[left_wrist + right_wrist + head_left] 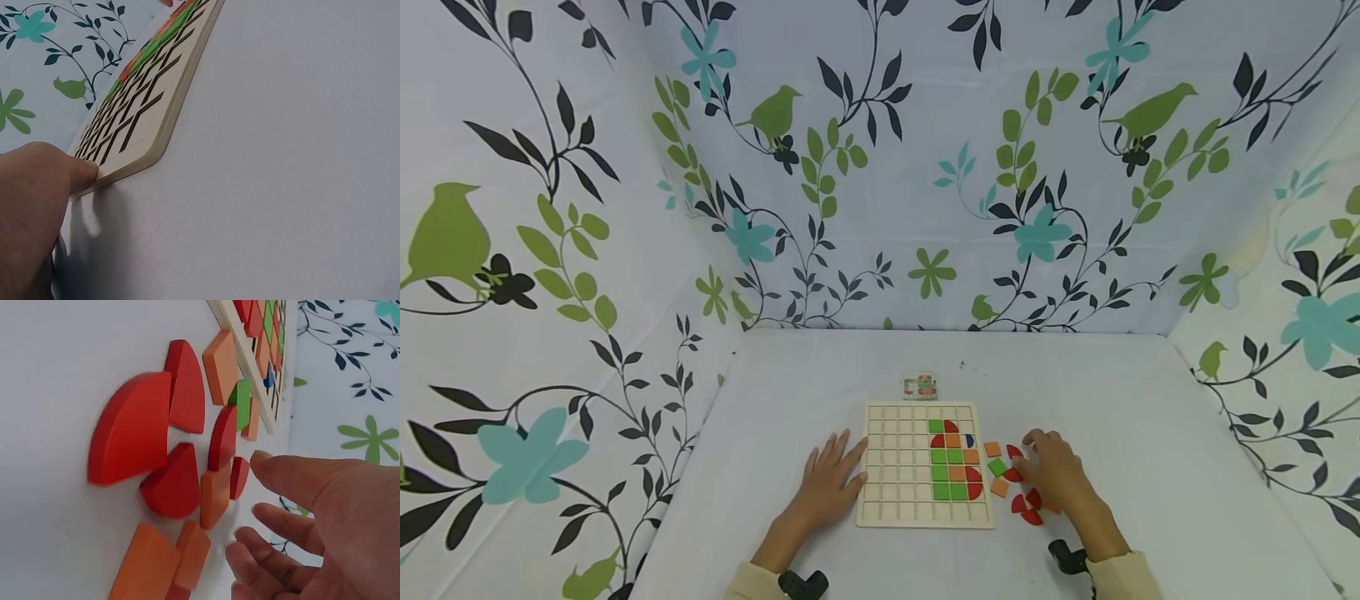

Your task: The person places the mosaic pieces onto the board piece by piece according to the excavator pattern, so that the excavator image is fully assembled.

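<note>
A pale wooden grid board (895, 493) lies flat on the table, its right-hand cells holding green and orange squares, red quarter-circles and a blue-marked piece. My left hand (829, 479) rests at the board's left edge with fingers spread; in the left wrist view the thumb (81, 173) touches its rim. To the right of the board, my right hand (1056, 471) is over the loose pieces, fingers loosely bent and apart. Nothing shows between them in the right wrist view. Near its fingertips lie a red quarter-circle (239, 477) and an orange square (215, 495).
More loose pieces lie right of the board: red quarter-circles (1032, 517), orange squares (992, 449) and a green square (997, 467). A small patterned card (920, 385) sits behind the board. Patterned cloth (925, 167) surrounds the white table (790, 375) at the back and sides.
</note>
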The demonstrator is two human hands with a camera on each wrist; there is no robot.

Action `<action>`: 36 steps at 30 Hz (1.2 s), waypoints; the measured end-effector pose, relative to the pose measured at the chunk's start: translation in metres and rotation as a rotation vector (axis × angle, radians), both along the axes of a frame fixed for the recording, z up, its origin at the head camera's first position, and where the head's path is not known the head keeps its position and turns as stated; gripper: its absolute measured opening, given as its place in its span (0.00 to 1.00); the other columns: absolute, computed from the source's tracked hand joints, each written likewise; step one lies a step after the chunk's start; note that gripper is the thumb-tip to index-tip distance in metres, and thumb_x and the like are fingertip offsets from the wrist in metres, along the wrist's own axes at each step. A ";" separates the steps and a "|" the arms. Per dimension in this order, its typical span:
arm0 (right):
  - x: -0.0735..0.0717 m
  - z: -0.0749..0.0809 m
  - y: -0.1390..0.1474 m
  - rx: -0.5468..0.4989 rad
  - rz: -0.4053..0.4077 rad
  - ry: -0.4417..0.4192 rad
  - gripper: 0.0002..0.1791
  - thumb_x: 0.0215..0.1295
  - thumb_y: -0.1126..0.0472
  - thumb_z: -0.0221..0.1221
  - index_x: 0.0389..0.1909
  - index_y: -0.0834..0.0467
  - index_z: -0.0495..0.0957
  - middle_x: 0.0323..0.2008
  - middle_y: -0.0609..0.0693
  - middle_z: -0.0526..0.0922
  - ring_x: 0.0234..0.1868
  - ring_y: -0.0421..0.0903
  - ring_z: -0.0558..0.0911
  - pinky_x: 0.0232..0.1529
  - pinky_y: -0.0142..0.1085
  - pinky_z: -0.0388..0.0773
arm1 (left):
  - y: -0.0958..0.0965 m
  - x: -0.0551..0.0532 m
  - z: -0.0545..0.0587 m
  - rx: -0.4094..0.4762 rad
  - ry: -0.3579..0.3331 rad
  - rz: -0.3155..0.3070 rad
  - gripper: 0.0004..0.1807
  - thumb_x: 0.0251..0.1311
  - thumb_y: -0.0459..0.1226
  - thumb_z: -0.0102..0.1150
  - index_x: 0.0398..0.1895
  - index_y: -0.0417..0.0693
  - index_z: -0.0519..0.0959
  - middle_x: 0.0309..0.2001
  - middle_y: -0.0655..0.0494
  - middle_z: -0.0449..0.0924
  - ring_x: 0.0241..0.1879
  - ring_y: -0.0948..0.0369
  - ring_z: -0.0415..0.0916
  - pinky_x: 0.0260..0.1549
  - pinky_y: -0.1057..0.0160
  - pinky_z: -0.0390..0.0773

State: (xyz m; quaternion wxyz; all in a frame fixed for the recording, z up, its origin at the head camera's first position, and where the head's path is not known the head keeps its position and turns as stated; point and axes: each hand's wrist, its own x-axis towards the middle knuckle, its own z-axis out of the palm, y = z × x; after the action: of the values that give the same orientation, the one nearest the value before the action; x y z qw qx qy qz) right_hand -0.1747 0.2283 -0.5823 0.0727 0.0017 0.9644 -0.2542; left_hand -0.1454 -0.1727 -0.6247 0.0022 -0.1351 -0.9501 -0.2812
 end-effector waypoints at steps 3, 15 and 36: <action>-0.011 -0.008 -0.005 -0.031 0.006 0.001 0.24 0.69 0.57 0.69 0.59 0.65 0.77 0.52 0.65 0.78 0.46 0.55 0.77 0.46 0.50 0.87 | -0.002 0.000 -0.002 -0.006 -0.013 0.009 0.32 0.77 0.47 0.54 0.81 0.53 0.66 0.83 0.38 0.55 0.82 0.35 0.48 0.75 0.26 0.43; -0.026 -0.011 -0.012 -0.066 0.012 0.011 0.17 0.71 0.66 0.63 0.59 0.66 0.78 0.55 0.66 0.76 0.50 0.57 0.77 0.53 0.52 0.85 | -0.003 0.001 0.002 -0.026 -0.034 0.003 0.31 0.77 0.47 0.53 0.80 0.53 0.67 0.82 0.38 0.56 0.82 0.35 0.49 0.74 0.26 0.45; -0.073 -0.009 -0.049 -0.150 0.066 0.060 0.16 0.75 0.63 0.63 0.58 0.66 0.81 0.53 0.61 0.78 0.50 0.54 0.77 0.61 0.52 0.81 | -0.003 -0.004 -0.002 -0.088 -0.069 0.014 0.32 0.78 0.49 0.51 0.82 0.57 0.65 0.84 0.42 0.54 0.83 0.39 0.47 0.76 0.28 0.46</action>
State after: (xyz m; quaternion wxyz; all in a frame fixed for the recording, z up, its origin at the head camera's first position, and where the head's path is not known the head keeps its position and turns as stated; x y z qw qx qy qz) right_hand -0.2479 0.1795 -0.5914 0.0523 -0.0433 0.9440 -0.3230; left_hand -0.1498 -0.1761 -0.6265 -0.0348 -0.1188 -0.9619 -0.2436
